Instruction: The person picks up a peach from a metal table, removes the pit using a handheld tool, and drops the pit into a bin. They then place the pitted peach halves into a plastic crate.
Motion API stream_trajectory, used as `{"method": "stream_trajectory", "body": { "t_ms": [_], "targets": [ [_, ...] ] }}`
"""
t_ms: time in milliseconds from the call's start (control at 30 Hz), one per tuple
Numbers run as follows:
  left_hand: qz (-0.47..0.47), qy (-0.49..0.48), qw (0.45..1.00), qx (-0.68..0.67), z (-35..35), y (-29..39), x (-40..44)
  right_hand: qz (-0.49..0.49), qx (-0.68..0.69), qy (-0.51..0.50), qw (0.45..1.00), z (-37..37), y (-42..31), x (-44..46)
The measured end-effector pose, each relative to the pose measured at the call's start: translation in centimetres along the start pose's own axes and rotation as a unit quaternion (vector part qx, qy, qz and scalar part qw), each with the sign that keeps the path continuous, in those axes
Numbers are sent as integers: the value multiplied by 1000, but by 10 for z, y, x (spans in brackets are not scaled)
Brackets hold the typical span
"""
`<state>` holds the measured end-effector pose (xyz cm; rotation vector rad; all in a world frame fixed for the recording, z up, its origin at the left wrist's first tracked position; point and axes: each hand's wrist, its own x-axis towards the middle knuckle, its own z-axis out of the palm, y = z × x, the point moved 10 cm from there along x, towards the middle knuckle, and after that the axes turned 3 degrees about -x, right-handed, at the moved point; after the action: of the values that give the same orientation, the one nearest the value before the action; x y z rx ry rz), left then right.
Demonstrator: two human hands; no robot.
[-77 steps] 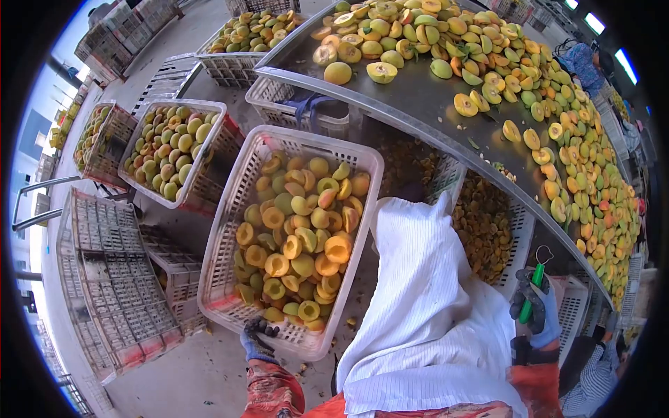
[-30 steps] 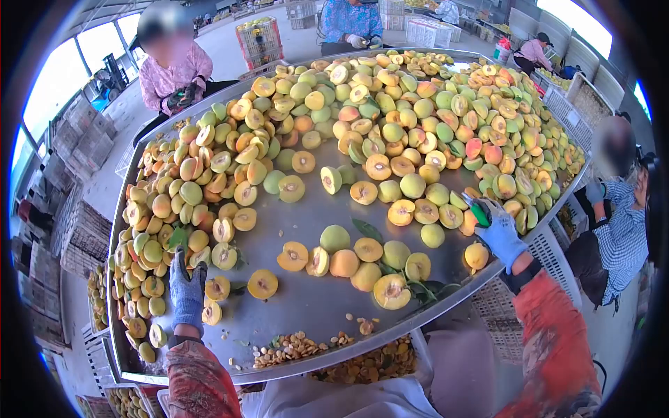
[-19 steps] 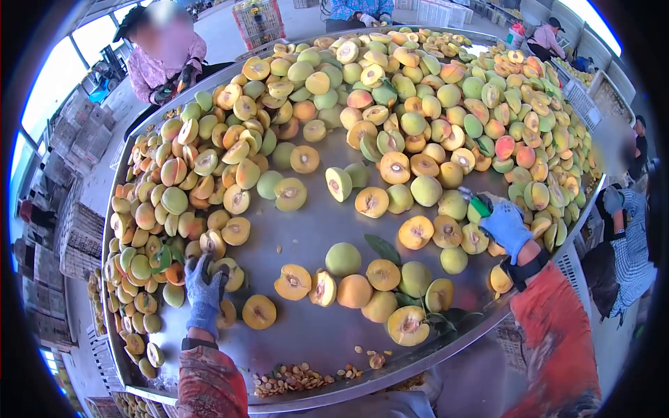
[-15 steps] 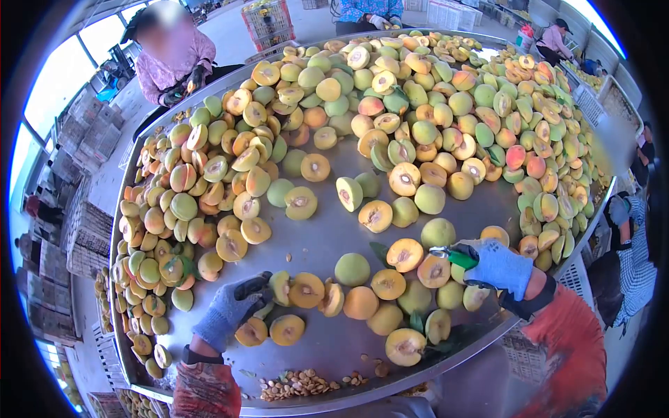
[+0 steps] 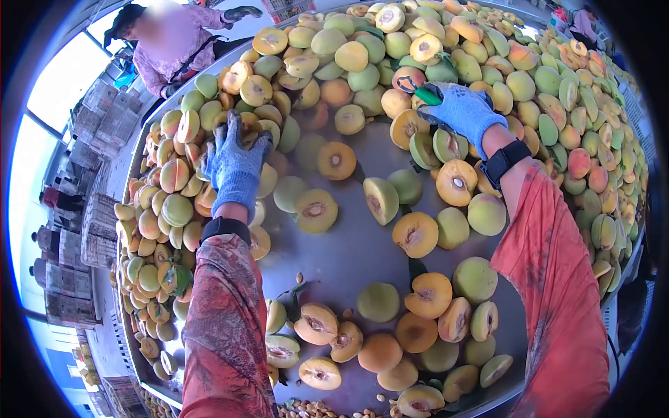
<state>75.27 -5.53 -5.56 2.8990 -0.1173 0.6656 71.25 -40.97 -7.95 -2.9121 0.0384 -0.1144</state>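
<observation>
My left hand [image 5: 237,160], in a blue glove with dark fingertips, rests on the left heap of halved yellow peaches [image 5: 178,209]. Its fingers are spread and touch the fruit. My right hand [image 5: 463,115], gloved alike, is closed around a green-handled tool with a metal loop at its tip [image 5: 426,95]. It is over the peaches at the centre back, just above a halved peach [image 5: 449,145]. Several cut peaches show their stones or brown hollows, such as a peach half [image 5: 317,210] lying cut side up on the metal table [image 5: 334,258].
Loose peach halves [image 5: 416,332] lie near the front, with a small pile of stones or kernels [image 5: 320,409] at the table's near edge. Another large heap [image 5: 557,118] covers the right side. A person in pink [image 5: 174,45] is at the back left. Stacked crates [image 5: 70,272] stand beyond.
Both my hands have moved from the near fruit to the far heaps, the right one carrying the tool. My view has shifted. The person in pink now has one arm stretched out.
</observation>
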Motion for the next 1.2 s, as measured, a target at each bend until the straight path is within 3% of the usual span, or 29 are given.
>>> {"method": "stream_trajectory", "body": {
  "t_ms": [100, 167, 233, 300, 400, 500, 567, 600, 633, 700, 733, 767, 800, 867, 900, 967, 1033, 1100, 1167, 1200],
  "targets": [
    [23, -26, 999, 14, -3, 5, -12, 9, -74, -21, 997, -1, -23, -12],
    [120, 14, 988, -99, -18, 23, -44, -38, -98, -60, 993, 14, -50, -27],
    [158, -120, 955, -221, 1, 31, -84, -90, 17, -34, 995, 37, -75, -45],
    [117, -191, 931, -287, -3, 18, -115, -56, 11, -64, 996, 32, -90, -73],
    [139, -280, 885, -344, -26, 6, -169, -112, 31, -85, 990, 17, -122, -123],
    [128, -322, 855, -387, -58, 9, -219, -139, 69, -148, 977, 25, -144, -172],
    [109, -418, 805, -407, -73, 9, -253, -136, 91, -210, 964, 40, -148, -202],
    [130, -400, 826, -375, -79, 1, -262, -150, 69, -273, 948, 43, -154, -215],
    [123, -396, 831, -370, -86, -11, -262, -157, 104, -311, 932, 38, -158, -225],
    [-13, -424, 739, -523, -106, -37, -254, -169, 90, -292, 937, 24, -158, -222],
    [-91, -331, 744, -573, -109, -70, -233, -171, 90, -294, 936, 22, -161, -216],
    [-167, -233, 735, -614, -111, -107, -213, -110, 203, -277, 933, 14, -157, -198],
    [-138, -158, 806, -553, -120, -133, -186, -48, 311, -256, 914, 9, -151, -178],
    [-120, -47, 923, -362, -129, -171, -133, -7, 389, -188, 902, 4, -150, -134],
    [-131, -12, 963, -234, -129, -184, -112, -43, 379, -127, 916, -3, -156, -111],
    [-102, 32, 990, -96, -123, -191, -83, -80, 318, -57, 943, -12, -171, -76],
    [-138, -23, 983, -116, -97, -198, -73, -108, 242, -53, 963, -4, -195, -39],
    [-114, -31, 989, 90, -75, -198, -70, -170, 198, -10, 965, -3, -233, -13],
    [-140, -39, 987, 71, -61, -196, -79, -235, 187, 87, 950, 4, -260, 22],
    [-111, -10, 993, 29, -62, -189, -84, -180, 161, 54, 969, 6, -268, 34]
  ]
}}
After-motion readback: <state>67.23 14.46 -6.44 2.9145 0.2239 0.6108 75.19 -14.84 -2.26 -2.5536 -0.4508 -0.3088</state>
